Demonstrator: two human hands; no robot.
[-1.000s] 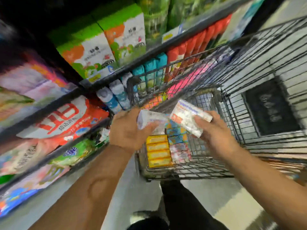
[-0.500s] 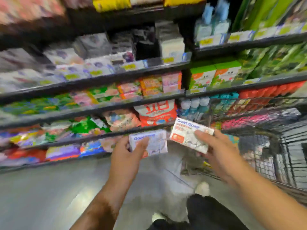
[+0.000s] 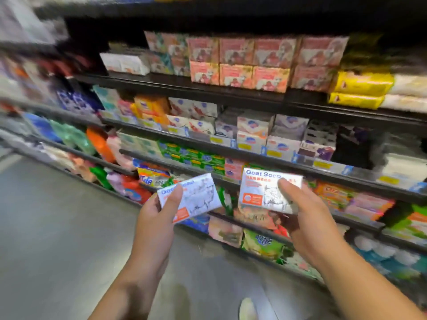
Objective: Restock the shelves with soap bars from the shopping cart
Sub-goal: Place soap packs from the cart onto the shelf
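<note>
- Two Goat Soap boxes held up before the shelves, one per hand.
- Left hand: thumb and fingers clamp left soap box, tilted.
- Right hand: grips right soap box, thumb across front.
- Boxes apart.

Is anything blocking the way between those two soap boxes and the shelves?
Nothing visible does. The left hand grips one soap box and the right hand a second soap box, both in open air before the shelves. The shelf fronts look packed with goods, though, and blur hides any free slot.
</note>
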